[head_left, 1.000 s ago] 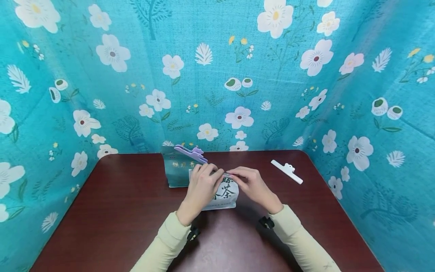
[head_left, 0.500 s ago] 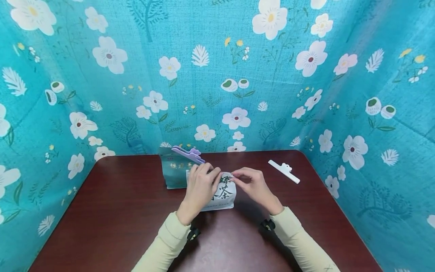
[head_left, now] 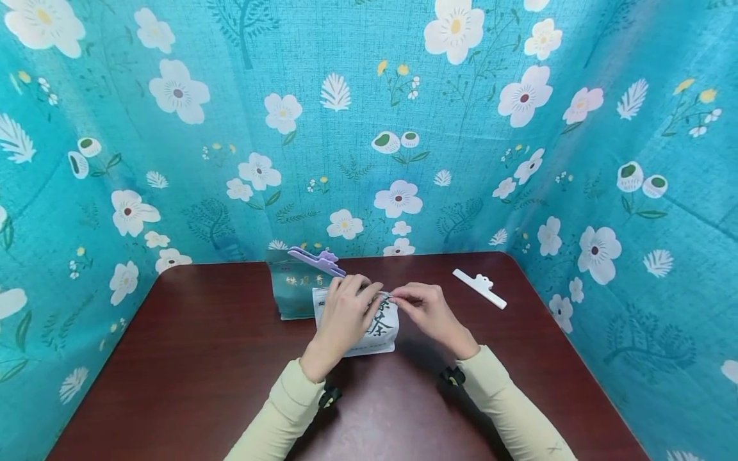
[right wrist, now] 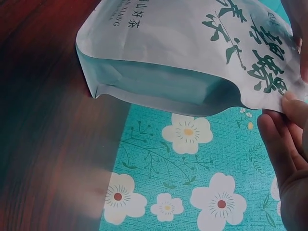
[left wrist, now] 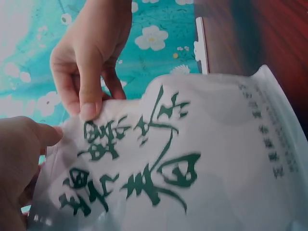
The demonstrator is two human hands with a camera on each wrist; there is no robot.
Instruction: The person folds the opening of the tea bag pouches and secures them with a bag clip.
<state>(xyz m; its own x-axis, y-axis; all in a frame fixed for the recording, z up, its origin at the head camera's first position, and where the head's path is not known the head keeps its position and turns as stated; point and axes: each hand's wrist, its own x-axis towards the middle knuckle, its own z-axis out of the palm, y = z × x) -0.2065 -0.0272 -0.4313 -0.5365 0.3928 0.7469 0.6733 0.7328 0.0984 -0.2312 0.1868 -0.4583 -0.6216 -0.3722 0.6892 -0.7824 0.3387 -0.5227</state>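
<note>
A white tea bag (head_left: pixel 377 330) with dark green Chinese characters stands upright on the table in front of me. My right hand (head_left: pixel 429 314) pinches its top right corner between thumb and fingers. The left hand (head_left: pixel 344 314) holds the top edge further left and covers part of the bag's front. In the left wrist view, the right thumb (left wrist: pixel 89 98) presses on the printed face beside the top edge, and the left hand (left wrist: pixel 19 159) grips the same edge. From the right wrist, the gusseted side of the bag (right wrist: pixel 163 82) shows below the pinching right hand (right wrist: pixel 291 149).
Behind the white bag, to the left, stands a green tea bag (head_left: pixel 294 293) with a purple clip (head_left: pixel 317 259) across its top. A white clip (head_left: pixel 480 288) lies at the back right of the dark red table (head_left: pixel 190 358). Flowered blue cloth (head_left: pixel 357 166) surrounds the back and sides.
The right fingers shift slightly along the white bag's top edge near its right corner. The left hand keeps its place on the bag. The whole view drifts a little.
</note>
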